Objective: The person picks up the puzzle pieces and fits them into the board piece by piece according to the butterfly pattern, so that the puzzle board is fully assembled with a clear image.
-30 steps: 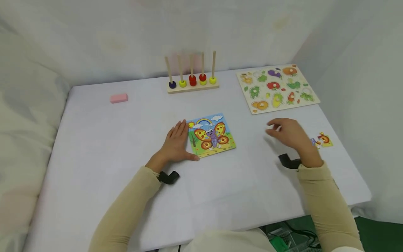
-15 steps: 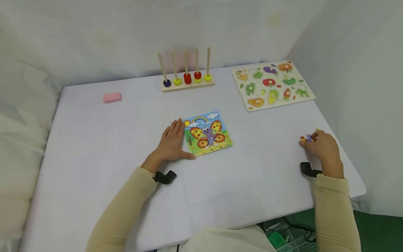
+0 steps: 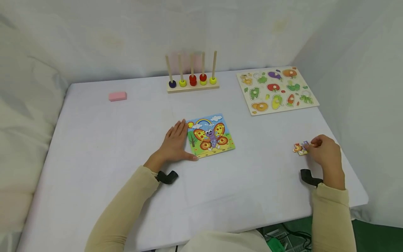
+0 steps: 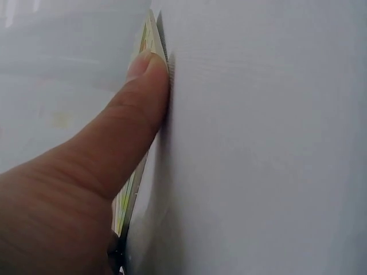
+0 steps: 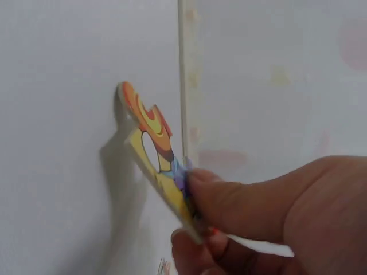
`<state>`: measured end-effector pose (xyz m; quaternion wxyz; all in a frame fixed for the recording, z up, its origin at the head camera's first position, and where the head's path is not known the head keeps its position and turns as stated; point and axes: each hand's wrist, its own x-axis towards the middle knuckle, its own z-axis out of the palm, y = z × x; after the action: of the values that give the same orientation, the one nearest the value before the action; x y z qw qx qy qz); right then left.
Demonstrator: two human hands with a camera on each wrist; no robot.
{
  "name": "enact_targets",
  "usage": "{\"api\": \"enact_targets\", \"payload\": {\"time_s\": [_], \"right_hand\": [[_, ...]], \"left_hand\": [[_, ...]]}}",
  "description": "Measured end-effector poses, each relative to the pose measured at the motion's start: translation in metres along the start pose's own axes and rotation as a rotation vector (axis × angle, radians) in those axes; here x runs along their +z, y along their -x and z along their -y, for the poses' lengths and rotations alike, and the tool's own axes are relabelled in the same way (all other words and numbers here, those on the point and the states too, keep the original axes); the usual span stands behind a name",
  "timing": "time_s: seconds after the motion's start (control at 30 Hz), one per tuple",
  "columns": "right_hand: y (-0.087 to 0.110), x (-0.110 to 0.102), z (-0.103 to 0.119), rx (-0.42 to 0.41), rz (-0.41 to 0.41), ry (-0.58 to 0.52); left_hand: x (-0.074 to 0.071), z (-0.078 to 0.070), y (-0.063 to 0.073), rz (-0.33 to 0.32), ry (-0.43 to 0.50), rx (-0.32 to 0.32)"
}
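Note:
Near the right edge of the white table, my right hand (image 3: 325, 151) pinches a jigsaw puzzle piece (image 3: 299, 148) between thumb and fingers. Up close in the right wrist view, this piece (image 5: 152, 134) has orange swirls, yellow and a bit of purple, and is tilted above the surface. Fingertips cover its near end. At mid-table lies a square butterfly picture puzzle (image 3: 217, 134). My left hand (image 3: 173, 145) rests along its left side with straight fingers, the thumb against the lower left corner. In the left wrist view the thumb (image 4: 135, 109) touches the puzzle's edge.
A wooden peg abacus (image 3: 193, 88) with coloured beads stands at the back. To its right lies a vegetable knob puzzle board (image 3: 278, 89). A pink block (image 3: 118, 96) sits at the back left. White curtains border the table.
My right hand has moved rightward from above the table and picked up the puzzle piece that lay near the right edge. The left hand has stayed beside the butterfly puzzle.

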<state>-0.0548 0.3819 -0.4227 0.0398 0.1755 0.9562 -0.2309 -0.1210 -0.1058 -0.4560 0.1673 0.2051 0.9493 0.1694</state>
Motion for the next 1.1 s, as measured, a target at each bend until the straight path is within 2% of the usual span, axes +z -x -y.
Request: {"api": "enact_targets", "payload": {"time_s": [0.1, 0.17, 0.33, 0.43, 0.5, 0.63, 0.77, 0.87, 0.97, 1.1], "right_hand": [[0.005, 0.002, 0.013, -0.03, 0.007, -0.064], [0.009, 0.006, 0.026, -0.085, 0.003, -0.112], [0.019, 0.03, 0.071, -0.351, -0.017, -0.254], [0.023, 0.05, 0.102, -0.477, 0.061, -0.363], [0.025, 0.062, 0.122, -0.498, 0.153, -0.419], [0.028, 0.082, 0.155, -0.486, 0.316, -0.449], [0.028, 0.097, 0.178, -0.483, 0.437, -0.496], [0.025, 0.107, 0.188, -0.492, 0.498, -0.527], [0.022, 0.115, 0.194, -0.527, 0.472, -0.479], [0.021, 0.122, 0.196, -0.613, 0.375, -0.321]], "left_hand": [[-0.001, -0.001, 0.001, 0.004, -0.001, 0.002], [-0.001, -0.001, 0.001, 0.003, 0.004, 0.004], [-0.002, -0.001, 0.002, 0.001, 0.013, 0.005], [-0.003, 0.0, 0.002, 0.001, 0.013, 0.004], [-0.002, 0.001, 0.002, 0.003, 0.014, 0.003], [-0.001, 0.0, 0.002, 0.002, 0.018, 0.009], [-0.001, -0.001, 0.001, 0.001, 0.009, 0.008], [-0.001, 0.001, 0.001, 0.002, 0.004, 0.007], [-0.001, 0.002, 0.001, -0.001, 0.005, 0.013], [-0.001, 0.0, 0.0, 0.005, 0.001, 0.011]]}}
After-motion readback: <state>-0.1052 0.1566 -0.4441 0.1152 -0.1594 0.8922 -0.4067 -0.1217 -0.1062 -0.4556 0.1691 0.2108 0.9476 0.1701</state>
